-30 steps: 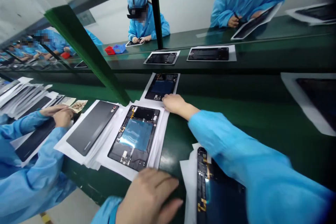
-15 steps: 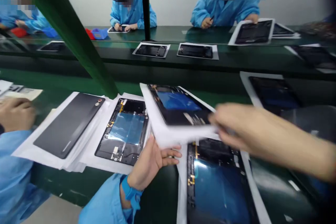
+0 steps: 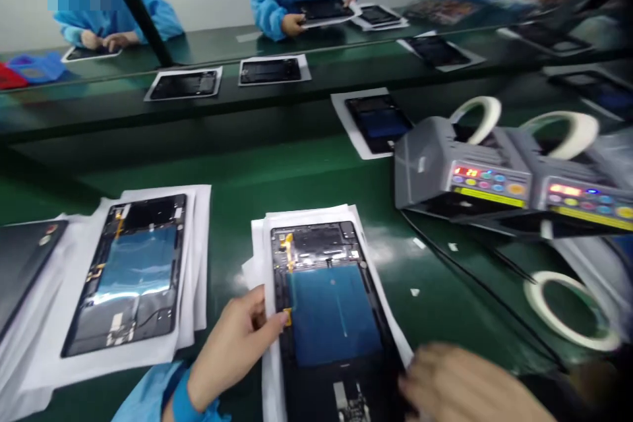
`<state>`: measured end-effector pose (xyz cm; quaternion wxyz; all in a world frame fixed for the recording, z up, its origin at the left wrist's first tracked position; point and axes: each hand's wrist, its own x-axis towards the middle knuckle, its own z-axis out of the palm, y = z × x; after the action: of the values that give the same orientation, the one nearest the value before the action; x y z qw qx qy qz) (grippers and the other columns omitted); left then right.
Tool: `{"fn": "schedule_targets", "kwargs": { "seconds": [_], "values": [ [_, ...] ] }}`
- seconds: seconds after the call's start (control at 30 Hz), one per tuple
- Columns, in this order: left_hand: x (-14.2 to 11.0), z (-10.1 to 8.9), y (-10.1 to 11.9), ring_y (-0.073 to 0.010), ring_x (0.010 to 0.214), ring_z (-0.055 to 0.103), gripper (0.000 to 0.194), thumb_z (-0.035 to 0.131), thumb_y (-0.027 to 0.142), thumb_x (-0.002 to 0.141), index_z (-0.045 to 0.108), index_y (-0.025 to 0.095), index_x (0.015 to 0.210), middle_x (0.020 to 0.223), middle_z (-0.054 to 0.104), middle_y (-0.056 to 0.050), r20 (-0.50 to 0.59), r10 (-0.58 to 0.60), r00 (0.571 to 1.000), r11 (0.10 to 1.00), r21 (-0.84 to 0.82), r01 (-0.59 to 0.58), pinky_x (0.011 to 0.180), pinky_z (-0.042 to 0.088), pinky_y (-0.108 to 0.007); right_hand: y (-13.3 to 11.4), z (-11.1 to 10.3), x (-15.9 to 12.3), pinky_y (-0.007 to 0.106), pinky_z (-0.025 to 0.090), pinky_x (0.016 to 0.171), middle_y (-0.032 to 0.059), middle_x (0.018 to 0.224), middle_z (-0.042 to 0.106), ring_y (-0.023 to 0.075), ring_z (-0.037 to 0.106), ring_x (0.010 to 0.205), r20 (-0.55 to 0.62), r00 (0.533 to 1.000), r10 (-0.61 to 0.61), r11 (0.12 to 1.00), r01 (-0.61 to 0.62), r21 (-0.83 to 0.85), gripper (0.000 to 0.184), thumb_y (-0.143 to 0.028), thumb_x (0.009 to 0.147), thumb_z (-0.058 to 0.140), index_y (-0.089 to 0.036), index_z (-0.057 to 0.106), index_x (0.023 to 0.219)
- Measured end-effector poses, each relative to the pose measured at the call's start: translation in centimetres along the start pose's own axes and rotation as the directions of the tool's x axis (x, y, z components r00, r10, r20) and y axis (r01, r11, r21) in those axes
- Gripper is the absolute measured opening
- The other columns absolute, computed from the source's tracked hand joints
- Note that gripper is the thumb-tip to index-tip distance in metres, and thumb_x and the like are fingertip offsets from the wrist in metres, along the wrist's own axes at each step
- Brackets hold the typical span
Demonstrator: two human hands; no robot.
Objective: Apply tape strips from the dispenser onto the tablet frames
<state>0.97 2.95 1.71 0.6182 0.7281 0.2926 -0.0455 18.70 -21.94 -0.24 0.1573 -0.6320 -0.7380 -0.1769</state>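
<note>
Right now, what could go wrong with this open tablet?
The bare left hand pinches the open tablet beside a gold strip, so skin could smudge or bend it. The tablet rests on loose white sheets on the glossy green bench and might slide. The blurred right hand could scuff the blue film.

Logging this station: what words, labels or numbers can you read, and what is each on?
Left tape dispenser, red display: lit digits, too blurred to read.
Right tape dispenser, red display: lit digits, too blurred to read.
White sticker on the opened tablet: too small to read.
No other text is legible.
</note>
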Motion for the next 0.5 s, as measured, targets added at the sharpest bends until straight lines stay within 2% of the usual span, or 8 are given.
{"fn": "schedule_targets", "kwargs": {
  "seconds": [0.03,0.07,0.13,0.23,0.3,0.5],
  "values": [
    [0.1,-0.1,0.2,-0.0147,0.062,0.056,0.026,0.055,0.043,0.087,0.060,0.017,0.083,0.066,0.059,0.001,-0.038,0.006,0.999,0.991,0.133,-0.001,0.054,0.041,-0.023,2.4,-0.1,-0.4,0.027,0.056,0.076,-0.0030,0.081,0.071,0.0145,0.064,0.077,0.013,0.998,0.066,0.995,-0.064,-0.072,0.014,-0.021,0.073,0.064,-0.028,0.070,0.084],
    [0.2,-0.2,0.3,-0.0134,0.056,0.052,0.027,0.053,0.043,0.087,0.058,0.018,0.077,0.060,0.055,0.002,-0.076,0.022,0.997,0.967,0.254,-0.001,0.050,0.037,-0.023,4.9,-0.1,-0.7,0.029,0.055,0.074,0.0009,0.082,0.070,0.0160,0.064,0.077,-0.058,0.986,0.157,0.964,-0.165,-0.207,0.014,-0.022,0.073,0.069,-0.023,0.068,0.087],
    [0.3,-0.3,0.6,-0.0115,0.047,0.044,0.032,0.051,0.044,0.087,0.050,0.020,0.066,0.052,0.046,0.005,-0.144,0.063,0.988,0.895,0.446,0.007,0.047,0.029,-0.023,9.8,0.4,-1.4,0.030,0.053,0.070,0.0058,0.087,0.070,0.0187,0.064,0.077,-0.181,0.940,0.289,0.849,-0.339,-0.405,0.021,-0.024,0.076,0.070,-0.019,0.065,0.096],
    [0.3,-0.4,0.7,-0.0108,0.044,0.041,0.038,0.047,0.046,0.088,0.038,0.021,0.061,0.049,0.040,0.006,-0.193,0.122,0.974,0.814,0.580,0.013,0.046,0.026,-0.023,14.5,1.8,-2.5,0.031,0.050,0.067,0.0084,0.091,0.070,0.0210,0.065,0.076,-0.243,0.891,0.382,0.749,-0.453,-0.484,0.024,-0.025,0.081,0.065,-0.020,0.062,0.104],
    [0.3,-0.6,0.4,-0.0110,0.046,0.043,0.038,0.045,0.046,0.089,0.040,0.021,0.062,0.052,0.042,0.006,-0.190,0.130,0.973,0.806,0.592,0.009,0.047,0.029,-0.022,15.4,2.7,-3.1,0.032,0.050,0.068,0.0088,0.091,0.069,0.0218,0.065,0.075,-0.252,0.876,0.411,0.739,-0.482,-0.471,0.027,-0.025,0.082,0.064,-0.020,0.060,0.108],
    [0.5,-1.1,-0.7,-0.0102,0.047,0.042,0.041,0.046,0.049,0.090,0.040,0.021,0.060,0.053,0.039,0.006,-0.208,0.184,0.961,0.787,0.617,-0.018,0.045,0.033,-0.020,15.0,3.5,-4.6,0.033,0.052,0.076,0.0096,0.096,0.068,0.0232,0.065,0.083,-0.313,0.824,0.472,0.721,-0.565,-0.400,0.038,-0.023,0.083,0.062,-0.023,0.054,0.120]
  ]
}}
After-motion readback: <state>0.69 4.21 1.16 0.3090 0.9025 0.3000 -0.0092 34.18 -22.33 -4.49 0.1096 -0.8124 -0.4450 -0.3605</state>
